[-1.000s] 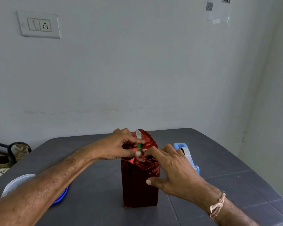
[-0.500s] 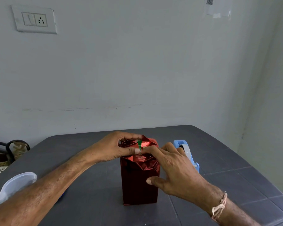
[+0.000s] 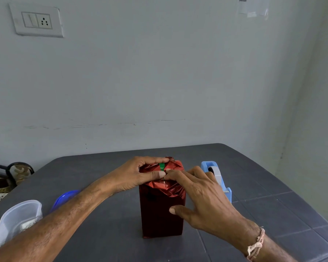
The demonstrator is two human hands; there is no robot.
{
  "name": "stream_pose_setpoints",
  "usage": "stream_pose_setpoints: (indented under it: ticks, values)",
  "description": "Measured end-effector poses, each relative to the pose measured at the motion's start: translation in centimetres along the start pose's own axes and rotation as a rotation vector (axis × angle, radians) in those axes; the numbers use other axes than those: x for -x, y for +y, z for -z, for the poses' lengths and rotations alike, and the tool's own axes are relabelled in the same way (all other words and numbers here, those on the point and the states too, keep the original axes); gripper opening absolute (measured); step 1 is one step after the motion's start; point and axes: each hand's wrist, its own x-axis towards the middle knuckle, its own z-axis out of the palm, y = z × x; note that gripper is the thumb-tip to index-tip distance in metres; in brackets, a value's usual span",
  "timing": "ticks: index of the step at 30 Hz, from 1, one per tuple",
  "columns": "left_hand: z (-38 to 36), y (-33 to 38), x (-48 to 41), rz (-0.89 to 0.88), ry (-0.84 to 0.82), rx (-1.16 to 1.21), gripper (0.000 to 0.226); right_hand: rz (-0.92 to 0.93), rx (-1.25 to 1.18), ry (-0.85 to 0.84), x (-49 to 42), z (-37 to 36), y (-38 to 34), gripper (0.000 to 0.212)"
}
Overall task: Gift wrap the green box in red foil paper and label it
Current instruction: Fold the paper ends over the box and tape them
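Green box (image 3: 161, 166), tall, upright, crumpled shiny red foil (image 3: 162, 214)

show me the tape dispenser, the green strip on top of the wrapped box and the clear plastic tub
tape dispenser (image 3: 216, 173): head view, on its grey tape roll.
green strip (image 3: 162, 166): head view, on the middle of the strip.
clear plastic tub (image 3: 17, 216): head view, on its side wall.

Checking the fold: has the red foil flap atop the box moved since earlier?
Yes. The red foil flap folded down: formerly above the blue plastic tape dispenser, now roughly level with it.
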Motion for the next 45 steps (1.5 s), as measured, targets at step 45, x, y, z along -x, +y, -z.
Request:
stream_pose_setpoints:
  ticks: [45]
  values:
    - [-0.6, -0.3, 0.8, 0.018, 0.041, -0.027, 0.068, -0.093, -0.362, 0.432, 2.1, -2.8, -0.2, 0.047]
